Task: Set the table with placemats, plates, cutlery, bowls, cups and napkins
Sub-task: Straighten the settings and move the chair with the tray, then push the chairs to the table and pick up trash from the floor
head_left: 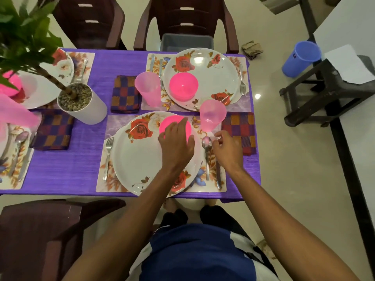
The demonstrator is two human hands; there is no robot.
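**Near place setting, both hands over it**

I stood at the purple-clothed bench (85,173) with both hands over the nearest floral placemat (113,180). My left hand (176,142) lay with fingers spread and fairly straight over the bright pink plastic bowl (169,123), which sat at the far right of the white round plate with red roses (140,155); I could not tell whether the fingers pressed on the bowl. My right hand (228,147) hovered just right of the plate, fingers loosely curled, thumb and forefinger close together near the base of the translucent pink plastic cup (212,115); I could not tell whether they pinched anything. The steel spoon (207,151) and knife (218,175) lay on the mat beside that hand, the steel fork (108,157) on the plate's left. The checked purple-and-orange cloth napkin (241,131) lay right of the cup.
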